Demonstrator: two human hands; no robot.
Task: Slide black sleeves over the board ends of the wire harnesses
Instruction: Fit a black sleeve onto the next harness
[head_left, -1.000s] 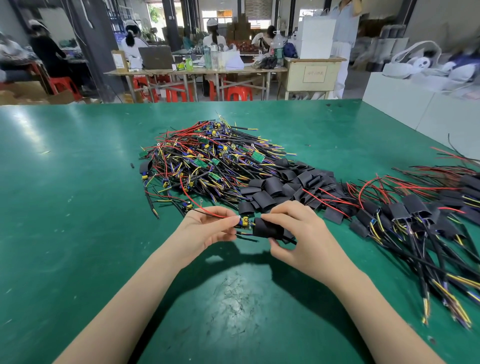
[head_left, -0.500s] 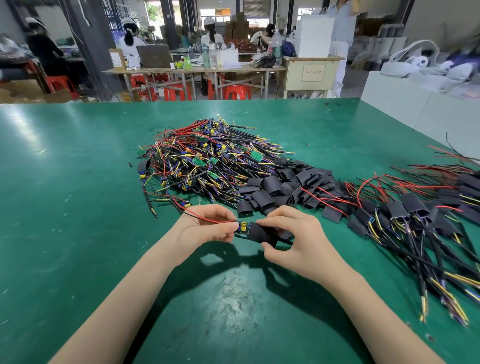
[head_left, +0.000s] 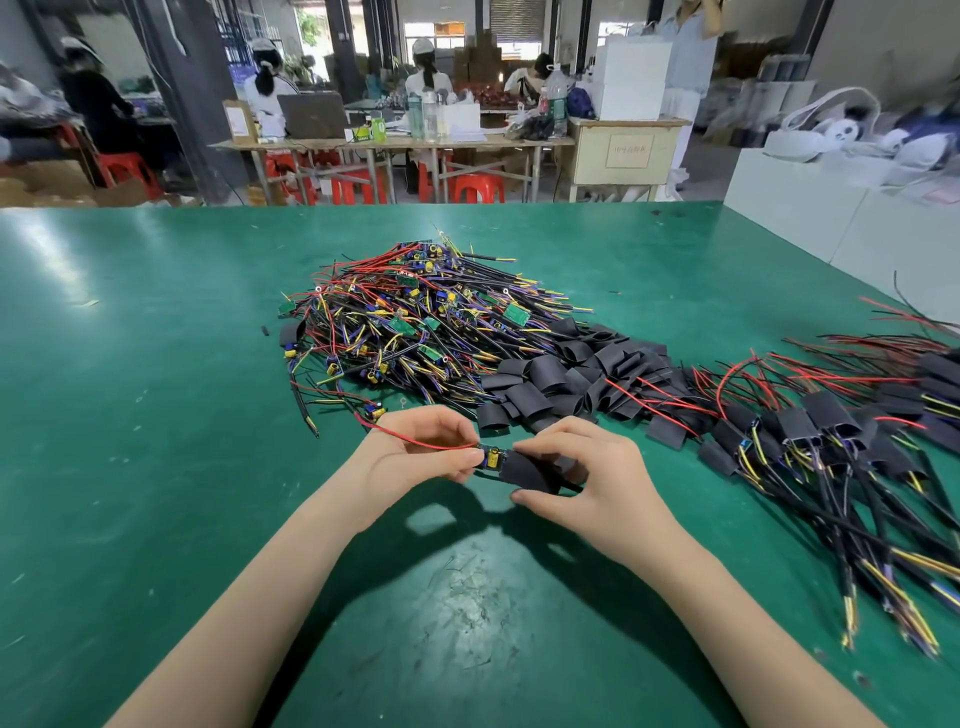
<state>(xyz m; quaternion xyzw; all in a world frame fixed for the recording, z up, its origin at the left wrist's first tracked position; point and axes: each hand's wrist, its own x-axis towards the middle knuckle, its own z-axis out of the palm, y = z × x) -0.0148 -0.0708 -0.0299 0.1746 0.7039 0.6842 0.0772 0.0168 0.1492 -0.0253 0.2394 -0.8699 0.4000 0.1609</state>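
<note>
Sleeve part-way on the board

The black sleeve (head_left: 524, 470) lies crosswise between my hands, covering most of the board end (head_left: 491, 459); its yellow-capped tip and red wire (head_left: 415, 441) stick out left.

Harness pile (head_left: 415, 332) sits mid-desk (head_left: 130, 415); sleeves (head_left: 566, 379) just right of it; sleeved harnesses (head_left: 841, 457) by the right edge.

1 head camera looks forward and down, close over the table (head_left: 156, 415).
</note>
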